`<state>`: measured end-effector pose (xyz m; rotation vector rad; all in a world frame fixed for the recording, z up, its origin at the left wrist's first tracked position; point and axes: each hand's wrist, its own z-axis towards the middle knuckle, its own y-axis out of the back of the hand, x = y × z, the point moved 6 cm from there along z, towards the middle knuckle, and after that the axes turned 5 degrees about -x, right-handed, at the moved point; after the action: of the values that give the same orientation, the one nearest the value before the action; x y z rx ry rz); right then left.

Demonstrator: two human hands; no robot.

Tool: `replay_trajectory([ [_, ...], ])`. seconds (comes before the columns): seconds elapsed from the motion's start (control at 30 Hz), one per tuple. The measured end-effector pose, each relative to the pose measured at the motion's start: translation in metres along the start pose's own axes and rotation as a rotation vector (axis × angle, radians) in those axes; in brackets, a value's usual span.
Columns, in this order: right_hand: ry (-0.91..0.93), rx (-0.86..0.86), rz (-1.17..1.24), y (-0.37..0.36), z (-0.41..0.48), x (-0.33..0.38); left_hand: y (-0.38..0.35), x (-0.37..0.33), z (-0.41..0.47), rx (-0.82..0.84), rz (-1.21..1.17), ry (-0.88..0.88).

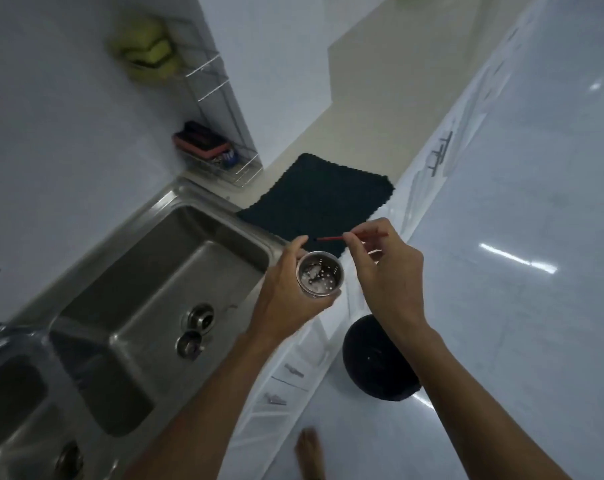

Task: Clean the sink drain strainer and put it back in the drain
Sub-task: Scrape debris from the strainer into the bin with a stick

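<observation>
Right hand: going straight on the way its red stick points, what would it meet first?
Probably the left hand, whose fingertip lies just beyond the tip of the red stick, above the strainer; depth is unclear.

Bare forearms [207, 393] run to a bare left hand [286, 289] and right hand [387, 271]; a bare foot [309, 452] below
</observation>
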<state>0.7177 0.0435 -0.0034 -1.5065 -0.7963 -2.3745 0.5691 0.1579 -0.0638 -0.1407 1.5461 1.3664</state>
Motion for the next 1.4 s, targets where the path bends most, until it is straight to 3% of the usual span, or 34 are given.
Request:
replay_trajectory([
  [0.17,-0.125,-0.131,-0.055,0.082,-0.013,-0.077,-0.114,-0.036,-0.019,0.144,-0.135,0.013],
  [0.33,-0.315,-0.219,-0.091,0.122,-0.069,-0.191,-0.227,0.005,-0.048,0.245,-0.199,0.129],
  [0.53,-0.61,-0.169,-0.073,0.066,-0.176,-0.375,-0.358,0.126,-0.079,0.402,-0.076,0.137],
  [0.8,-0.738,-0.214,-0.007,-0.045,-0.262,-0.55,-0.47,0.274,-0.101,0.567,0.026,0.099],
  [1.03,-0.769,-0.207,-0.157,-0.089,-0.277,-0.61,-0.504,0.327,-0.103,0.633,0.101,0.108],
  [1.4,-0.771,-0.166,-0.245,-0.108,-0.259,-0.602,-0.513,0.331,-0.088,0.719,0.197,0.08],
])
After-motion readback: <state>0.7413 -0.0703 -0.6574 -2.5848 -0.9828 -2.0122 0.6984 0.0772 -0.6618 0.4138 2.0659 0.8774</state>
